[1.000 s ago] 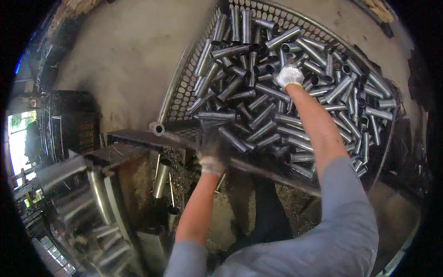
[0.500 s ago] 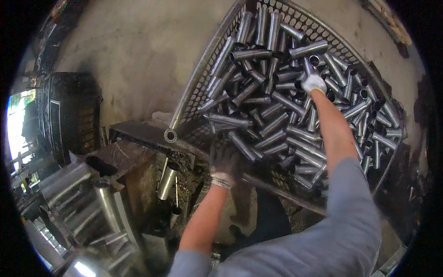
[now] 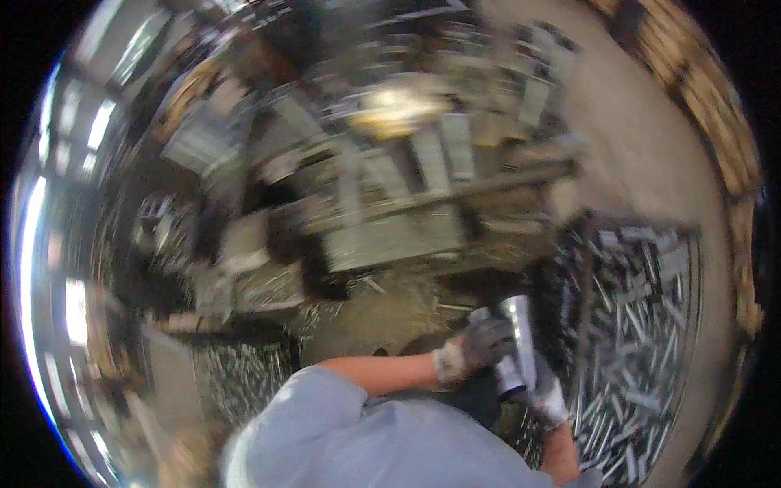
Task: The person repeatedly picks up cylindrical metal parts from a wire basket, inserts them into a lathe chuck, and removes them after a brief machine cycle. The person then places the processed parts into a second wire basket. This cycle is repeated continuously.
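Two tubes up off the pile, at 4 o'clock in view, side by side and very close; can't tell if they touch. Left hand [image 3: 488, 340], dark glove, fingers wrapped on the left tube [image 3: 511, 379]. Right hand [image 3: 547, 400], pale glove, looks closed on the lower part of the right tube [image 3: 521, 333]; fingertips hidden, so can't judge how firm. Main risk: slip. Smooth metal on worn-looking gloves, and a loose hold lets one slide out its lower end toward 6. Second: pinch or dent, if the tubes knock with the left fingers between them. Third: clipping the bin rim [image 3: 585, 313], near the hands at 3, if the right elbow or a tube swings that way; the pieces [image 3: 643, 398] inside lie jumbled and could shift. Background badly smeared, so can't rule out other snags around 11.
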Available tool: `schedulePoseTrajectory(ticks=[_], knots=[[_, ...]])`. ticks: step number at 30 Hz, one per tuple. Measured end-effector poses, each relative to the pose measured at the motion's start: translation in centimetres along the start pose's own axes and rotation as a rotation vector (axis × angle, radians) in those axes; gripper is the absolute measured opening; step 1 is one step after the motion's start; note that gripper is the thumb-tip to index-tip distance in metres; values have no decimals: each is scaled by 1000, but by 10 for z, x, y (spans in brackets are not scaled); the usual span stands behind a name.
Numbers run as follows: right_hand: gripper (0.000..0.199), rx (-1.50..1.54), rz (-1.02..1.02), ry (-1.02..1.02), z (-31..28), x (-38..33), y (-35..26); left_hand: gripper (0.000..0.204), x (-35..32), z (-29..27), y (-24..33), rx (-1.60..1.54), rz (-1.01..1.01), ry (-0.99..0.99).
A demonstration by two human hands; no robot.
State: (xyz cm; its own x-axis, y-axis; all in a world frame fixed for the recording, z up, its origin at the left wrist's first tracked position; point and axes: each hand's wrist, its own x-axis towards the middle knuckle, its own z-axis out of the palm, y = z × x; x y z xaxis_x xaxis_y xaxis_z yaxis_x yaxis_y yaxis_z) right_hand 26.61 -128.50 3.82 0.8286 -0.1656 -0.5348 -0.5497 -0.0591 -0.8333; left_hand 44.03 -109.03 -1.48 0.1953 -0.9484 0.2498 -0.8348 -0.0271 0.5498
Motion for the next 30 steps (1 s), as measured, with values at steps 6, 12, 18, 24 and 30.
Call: schedulePoseTrajectory(ticks=[6,12,18,24,30], knots=[[74,-243,-76,-355,235,24,-170,32,-341,-207,35,-52,-757,726],[44,-500,-972,-449,426,39,-334,26,-520,-349,26,45,-1292,1099],[37,-1096,-1204,-544,536,76,-446,42,-548,-464,-64,38,-1352,974],[18,-1385,-1514,-651,605,124,-489,55,-532,-498,-119,-52,-1172,860],[23,-1497,-1381,-894,612,121,-515,60,-565,-482,-148,-96,-883,674]])
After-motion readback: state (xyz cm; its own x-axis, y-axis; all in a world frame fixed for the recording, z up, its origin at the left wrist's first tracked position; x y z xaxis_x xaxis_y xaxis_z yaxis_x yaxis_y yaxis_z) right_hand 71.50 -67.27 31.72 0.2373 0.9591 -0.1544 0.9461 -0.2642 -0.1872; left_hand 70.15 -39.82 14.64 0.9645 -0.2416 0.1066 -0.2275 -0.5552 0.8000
